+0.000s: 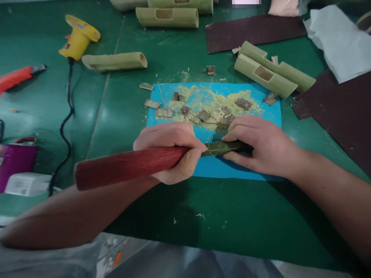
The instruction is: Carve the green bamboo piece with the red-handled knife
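Red wood forms the thick handle (pixel 127 166) that we grasp in our left hand (pixel 174 136), the fingers wrapped tightly round it and its butt jutting out to the left. With our right hand (pixel 262 143) we pinch a narrow dark green piece (pixel 216 148) between thumb and fingers. This piece lies in line with the handle, over the near part of a blue sheet (pixel 208 166); we cannot tell whether the two touch, because our left hand hides the place.

Just beyond our hands, yellowish shavings (pixel 213 96) and small brown squares (pixel 204 115) litter the sheet, which rests on a green tabletop (pixel 162 208). Two bamboo tubes (pixel 251 67) lie side by side at its far right corner, the nearer with a rectangular opening. To the far left of the sheet we see another tube (pixel 116 62) with a slanted end, near a yellow tool (pixel 79 36) whose black cord (pixel 66 125) winds towards us.
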Motion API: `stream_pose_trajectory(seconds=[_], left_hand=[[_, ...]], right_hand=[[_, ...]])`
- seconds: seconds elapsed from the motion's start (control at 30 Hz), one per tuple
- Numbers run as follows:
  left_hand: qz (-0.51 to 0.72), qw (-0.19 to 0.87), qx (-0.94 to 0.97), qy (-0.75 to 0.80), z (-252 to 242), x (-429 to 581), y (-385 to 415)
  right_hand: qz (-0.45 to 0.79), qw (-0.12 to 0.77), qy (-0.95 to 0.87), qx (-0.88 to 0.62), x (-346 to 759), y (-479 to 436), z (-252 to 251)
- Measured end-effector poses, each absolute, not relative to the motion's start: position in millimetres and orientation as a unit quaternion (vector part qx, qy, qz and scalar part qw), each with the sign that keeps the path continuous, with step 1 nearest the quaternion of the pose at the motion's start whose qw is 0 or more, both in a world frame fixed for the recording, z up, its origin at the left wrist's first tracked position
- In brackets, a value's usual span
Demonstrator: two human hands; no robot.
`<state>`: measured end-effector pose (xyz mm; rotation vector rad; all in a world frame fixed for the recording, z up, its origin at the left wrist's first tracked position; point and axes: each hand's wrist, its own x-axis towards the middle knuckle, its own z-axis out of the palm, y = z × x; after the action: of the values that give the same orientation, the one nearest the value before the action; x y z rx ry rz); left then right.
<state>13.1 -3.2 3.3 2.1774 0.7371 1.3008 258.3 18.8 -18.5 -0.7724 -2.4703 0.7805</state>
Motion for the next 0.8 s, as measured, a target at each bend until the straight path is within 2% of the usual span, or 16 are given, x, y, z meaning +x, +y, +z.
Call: stream_pose_trajectory(seconds=[0.27,0.8], left_hand=[[0.448,0.266,0.806,0.28,4.8,12.7,-4.7],[0.447,0.208,0.824,0.281,8.4,13.7,-3.5]], right_hand=[[0.276,0.22,-0.895,-0.272,258.6,19.3,-18.7],[0.288,0.221,-0.889,-0.279,258.0,19.1,-18.3]])
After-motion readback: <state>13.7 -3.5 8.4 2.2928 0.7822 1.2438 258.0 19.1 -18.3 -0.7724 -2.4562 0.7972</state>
